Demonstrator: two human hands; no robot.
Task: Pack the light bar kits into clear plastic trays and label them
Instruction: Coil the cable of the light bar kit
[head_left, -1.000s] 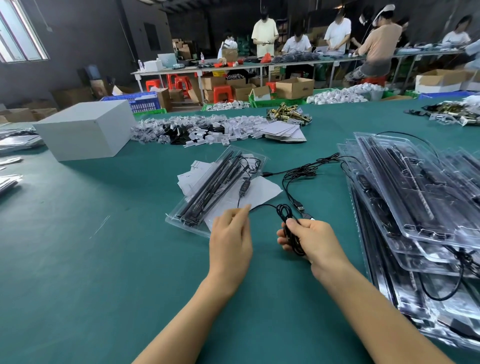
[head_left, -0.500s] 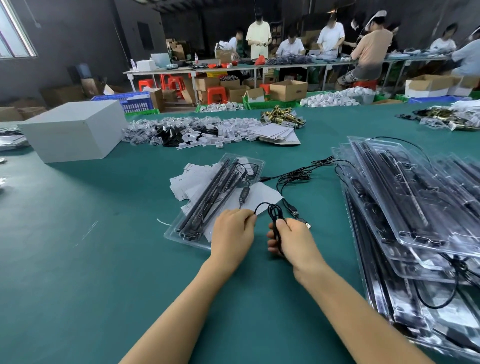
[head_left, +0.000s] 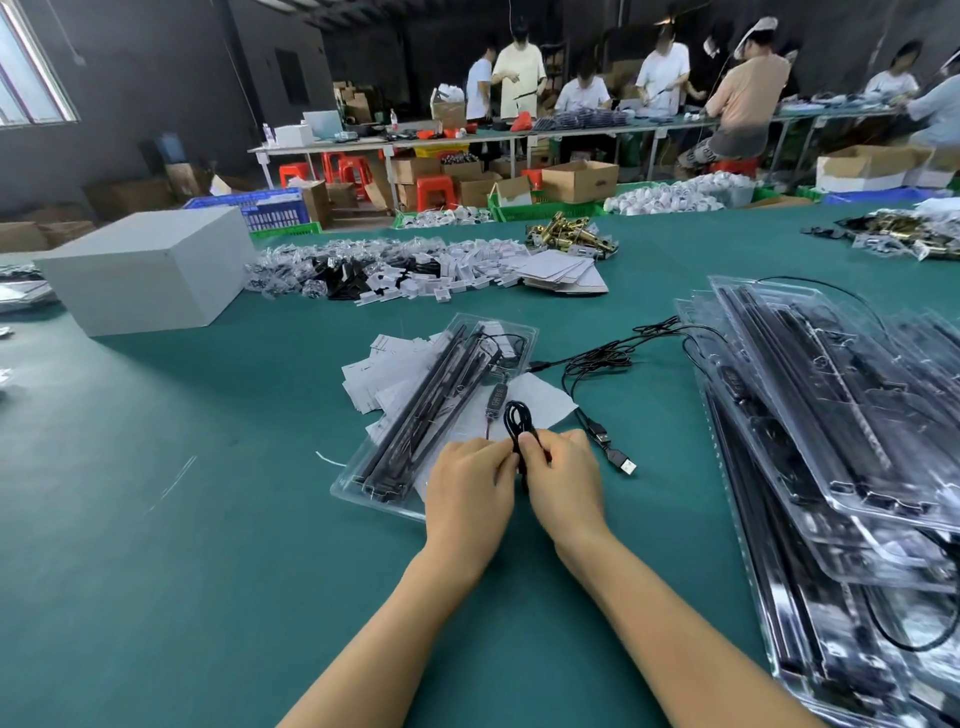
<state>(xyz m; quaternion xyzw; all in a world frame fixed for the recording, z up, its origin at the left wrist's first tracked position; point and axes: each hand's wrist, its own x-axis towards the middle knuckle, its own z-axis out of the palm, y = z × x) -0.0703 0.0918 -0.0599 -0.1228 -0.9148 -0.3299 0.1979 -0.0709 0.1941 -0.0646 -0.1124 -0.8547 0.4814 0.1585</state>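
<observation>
A: Both hands meet on the coiled black cable. The right hand has it in a pinching grip; the left hand grips the loops from the other side.

B: Handling?

A: Probably light, limp and springy, so best held at the coil's waist. It hangs just over the near end of the clear tray holding the light bars on the desk.
</observation>
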